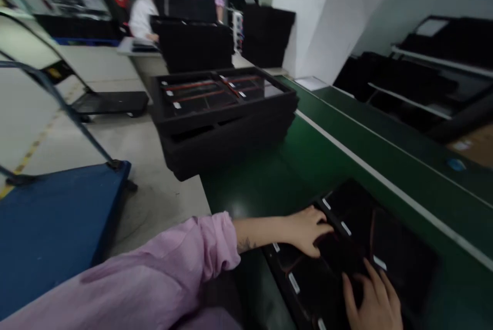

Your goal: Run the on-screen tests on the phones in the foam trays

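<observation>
A black tray (408, 263) lies on the green bench in front of me, holding dark flat panels with white labels and thin reddish strips. My left hand (306, 230), in a pink sleeve, reaches across and curls its fingers over the tray's left rim. My right hand (372, 301) rests at the bottom edge of the picture, fingers spread flat on a dark panel (327, 289) inside the tray. Neither hand lifts anything.
A stack of black trays (227, 134) with the same panels stands further along the green bench (269, 181). A white line (385, 181) runs along the bench. A blue cart (54, 222) stands at left. Two people work at the far end among more black trays.
</observation>
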A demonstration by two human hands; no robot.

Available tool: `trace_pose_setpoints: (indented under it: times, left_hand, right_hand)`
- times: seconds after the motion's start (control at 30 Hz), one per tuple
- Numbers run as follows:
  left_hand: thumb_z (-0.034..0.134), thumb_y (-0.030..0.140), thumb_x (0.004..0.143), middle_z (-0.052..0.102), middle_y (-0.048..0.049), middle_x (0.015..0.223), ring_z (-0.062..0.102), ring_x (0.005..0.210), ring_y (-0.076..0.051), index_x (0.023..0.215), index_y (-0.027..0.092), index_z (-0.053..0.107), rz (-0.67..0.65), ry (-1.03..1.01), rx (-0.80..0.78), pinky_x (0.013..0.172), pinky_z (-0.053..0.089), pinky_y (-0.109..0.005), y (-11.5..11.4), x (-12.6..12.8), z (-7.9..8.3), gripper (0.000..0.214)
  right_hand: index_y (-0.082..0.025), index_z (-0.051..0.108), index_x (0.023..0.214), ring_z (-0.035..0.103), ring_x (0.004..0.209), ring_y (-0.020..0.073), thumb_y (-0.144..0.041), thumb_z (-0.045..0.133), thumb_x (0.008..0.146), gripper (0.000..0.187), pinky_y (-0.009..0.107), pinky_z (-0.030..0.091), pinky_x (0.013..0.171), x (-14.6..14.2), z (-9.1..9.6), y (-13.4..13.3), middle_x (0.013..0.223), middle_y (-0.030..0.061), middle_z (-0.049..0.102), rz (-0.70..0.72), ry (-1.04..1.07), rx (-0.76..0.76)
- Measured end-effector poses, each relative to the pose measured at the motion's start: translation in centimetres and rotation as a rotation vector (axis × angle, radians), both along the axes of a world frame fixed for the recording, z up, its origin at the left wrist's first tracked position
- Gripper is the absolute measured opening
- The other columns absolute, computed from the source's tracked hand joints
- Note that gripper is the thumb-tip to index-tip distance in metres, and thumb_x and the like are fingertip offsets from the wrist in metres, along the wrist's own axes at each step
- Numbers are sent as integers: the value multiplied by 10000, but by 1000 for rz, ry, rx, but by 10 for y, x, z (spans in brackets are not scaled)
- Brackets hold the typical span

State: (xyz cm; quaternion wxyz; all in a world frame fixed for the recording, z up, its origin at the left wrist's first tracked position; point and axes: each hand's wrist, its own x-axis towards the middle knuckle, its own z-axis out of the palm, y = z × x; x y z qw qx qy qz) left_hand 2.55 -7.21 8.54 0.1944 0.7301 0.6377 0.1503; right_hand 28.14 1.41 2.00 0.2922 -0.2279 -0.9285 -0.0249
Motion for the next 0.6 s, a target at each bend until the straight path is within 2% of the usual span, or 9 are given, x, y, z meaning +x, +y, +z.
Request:
trace_pose_setpoints:
  times: [0.03,0.1,0.17,0.27,0.37,0.47,0.6]
  left_hand:
    - [772,329,842,591,-204,1538,600,1436,-328,1519,117,585,27,-5,6,1314,446,-467,-4,3,-2,733]
    - [687,266,894,578,-236,1539,536,1502,-349,1522,83,566,92,-15,14,1377,335,-548,-12,9,-6,666]
    - [610,256,939,498,-261,1612,408,1598,-393,1496,67,583,157,-15,15,1398,236,-634,-19,13,-11,589]
    - [622,291,943,294,-232,1760,162,1687,-478,1572,124,511,264,5,-18,1363,97,-783,-27,14,-20,660]
    - [729,348,881,166,-244,1801,123,1667,-568,1627,154,435,360,40,-104,1284,223,-860,-34,13,-24,825]
    - [773,372,841,126,-269,1801,274,1618,-584,1653,157,383,386,76,-164,1233,403,-789,-36,14,-23,926]
    - [758,353,831,151,-262,1796,454,1522,-535,1648,166,387,371,130,-148,1211,474,-704,-29,17,-22,917]
  right_hand:
    - [-216,776,1005,688,1206,413,-509,431,1046,454,634,589,999,1,3,-9,1207,199,761,-60,-14,7]
    - [-169,770,1019,663,1238,424,-513,401,1063,506,635,594,1001,0,12,-30,1303,241,741,-207,-73,0]
    - [-163,774,1113,612,1315,433,-445,369,1075,495,657,585,1013,-2,18,-54,1323,235,745,-354,-145,-41]
    - [-121,758,1247,469,1489,458,-351,462,1044,426,691,510,1138,-8,19,-90,1473,243,666,-411,-172,-161]
    - [-96,714,1339,344,1597,439,-294,485,1032,431,691,428,1243,-15,13,-123,1600,234,561,-388,-125,-280]
    - [-91,681,1381,281,1640,438,-288,470,1037,449,729,393,1266,-21,9,-144,1657,239,492,-413,-38,-415]
    - [-96,696,1346,233,1664,458,-340,521,1032,434,762,371,1271,-29,9,-147,1688,242,450,-488,68,-515]
